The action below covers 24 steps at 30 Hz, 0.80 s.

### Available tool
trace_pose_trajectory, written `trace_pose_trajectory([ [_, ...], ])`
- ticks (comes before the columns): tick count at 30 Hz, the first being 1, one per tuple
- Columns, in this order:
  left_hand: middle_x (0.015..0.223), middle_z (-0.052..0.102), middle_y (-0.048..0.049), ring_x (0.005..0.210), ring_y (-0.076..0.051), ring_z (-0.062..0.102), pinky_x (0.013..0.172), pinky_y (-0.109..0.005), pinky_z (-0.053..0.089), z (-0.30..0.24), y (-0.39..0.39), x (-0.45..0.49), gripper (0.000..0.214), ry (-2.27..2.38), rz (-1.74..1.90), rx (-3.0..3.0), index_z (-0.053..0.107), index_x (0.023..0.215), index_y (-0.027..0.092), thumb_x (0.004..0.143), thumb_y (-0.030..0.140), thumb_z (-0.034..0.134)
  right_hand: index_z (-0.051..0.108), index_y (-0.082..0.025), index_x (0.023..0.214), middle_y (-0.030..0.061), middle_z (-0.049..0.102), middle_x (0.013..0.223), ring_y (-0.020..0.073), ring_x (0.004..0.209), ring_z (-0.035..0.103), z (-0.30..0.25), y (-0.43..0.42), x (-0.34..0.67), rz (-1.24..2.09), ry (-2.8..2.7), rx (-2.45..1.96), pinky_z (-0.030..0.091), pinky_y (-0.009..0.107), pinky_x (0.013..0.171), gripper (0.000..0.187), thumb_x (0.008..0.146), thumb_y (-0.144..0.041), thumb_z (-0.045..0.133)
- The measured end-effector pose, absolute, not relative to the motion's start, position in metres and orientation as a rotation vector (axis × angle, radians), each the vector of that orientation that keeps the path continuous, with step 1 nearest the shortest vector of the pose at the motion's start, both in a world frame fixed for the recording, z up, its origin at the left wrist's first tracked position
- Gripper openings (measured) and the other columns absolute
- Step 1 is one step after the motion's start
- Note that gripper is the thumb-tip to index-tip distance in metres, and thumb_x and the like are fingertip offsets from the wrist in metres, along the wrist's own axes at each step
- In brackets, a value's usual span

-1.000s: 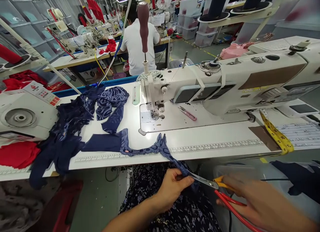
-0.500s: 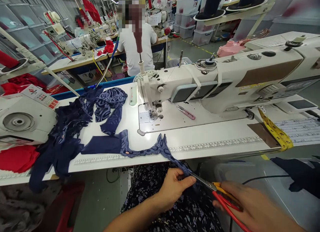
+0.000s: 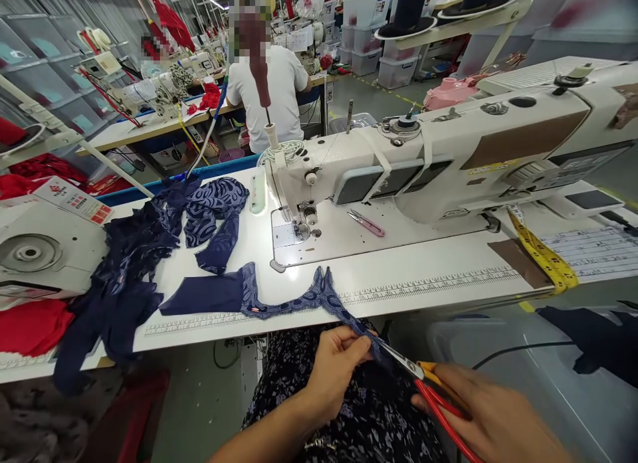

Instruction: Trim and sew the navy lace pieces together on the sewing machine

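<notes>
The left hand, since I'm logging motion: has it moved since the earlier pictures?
Yes, slightly: the left hand now appears closer to the front edge of the white table.

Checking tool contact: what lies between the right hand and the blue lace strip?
The scissors, in the head view: the right hand holds them, with the blades reaching the blue lace strip.
</notes>
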<state>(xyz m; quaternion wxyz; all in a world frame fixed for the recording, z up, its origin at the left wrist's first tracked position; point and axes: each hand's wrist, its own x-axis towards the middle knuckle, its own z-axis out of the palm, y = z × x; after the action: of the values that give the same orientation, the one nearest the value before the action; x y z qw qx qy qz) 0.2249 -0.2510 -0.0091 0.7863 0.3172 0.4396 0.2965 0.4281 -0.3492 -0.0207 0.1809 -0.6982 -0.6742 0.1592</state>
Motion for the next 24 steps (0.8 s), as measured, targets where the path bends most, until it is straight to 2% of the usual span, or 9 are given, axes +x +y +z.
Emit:
trace_pose_trajectory([
  [2,0.079,0.072,-0.0086,0.076,-0.017,0.064,0.085,-0.032,0.049,-0.011,-0.252,0.227,0.048,0.932,0.651,0.680,0.077,0.088,0.010,0.064,0.051,0.085,0.067,-0.029,0.092,-0.0006,0.071,0.080,0.0158,0.063,0.068,-0.022,-0.351,0.426,0.515,-1.935,-1.948,0.049,0.022,0.049,0.034,0.086,-0.061,0.056],
  [5,0.076,0.071,-0.0072,0.073,-0.016,0.061,0.080,-0.030,0.049,-0.014,-0.254,0.228,0.044,0.911,0.657,0.703,0.077,0.087,0.010,0.067,0.049,0.084,0.066,-0.028,0.091,0.0010,0.071,0.081,0.0174,0.065,0.068,-0.022,-0.352,0.423,0.610,-1.894,-1.961,0.050,0.024,0.051,0.035,0.086,-0.061,0.057],
  [11,0.065,0.065,-0.0040,0.065,-0.013,0.055,0.068,-0.026,0.045,-0.012,-0.252,0.226,0.039,0.957,0.633,0.749,0.073,0.069,0.012,0.066,0.050,0.083,0.067,-0.028,0.091,0.0021,0.073,0.085,0.0190,0.070,0.070,-0.028,-0.352,0.418,0.879,-1.811,-1.917,0.053,0.025,0.059,0.031,0.090,-0.056,0.054],
  [17,0.070,0.068,-0.0054,0.071,-0.016,0.058,0.074,-0.028,0.047,-0.013,-0.254,0.227,0.041,0.960,0.635,0.766,0.075,0.074,0.013,0.065,0.052,0.083,0.065,-0.027,0.092,0.0028,0.072,0.084,0.0202,0.069,0.070,-0.029,-0.353,0.412,0.691,-1.840,-1.963,0.052,0.026,0.056,0.030,0.088,-0.056,0.056],
  [24,0.075,0.071,-0.0065,0.072,-0.017,0.060,0.077,-0.029,0.048,-0.015,-0.255,0.223,0.037,0.948,0.617,0.817,0.076,0.076,0.013,0.071,0.050,0.080,0.064,-0.027,0.083,0.0014,0.071,0.077,0.0178,0.065,0.068,-0.032,-0.354,0.408,0.791,-1.782,-1.914,0.052,0.024,0.057,0.033,0.092,-0.055,0.049],
])
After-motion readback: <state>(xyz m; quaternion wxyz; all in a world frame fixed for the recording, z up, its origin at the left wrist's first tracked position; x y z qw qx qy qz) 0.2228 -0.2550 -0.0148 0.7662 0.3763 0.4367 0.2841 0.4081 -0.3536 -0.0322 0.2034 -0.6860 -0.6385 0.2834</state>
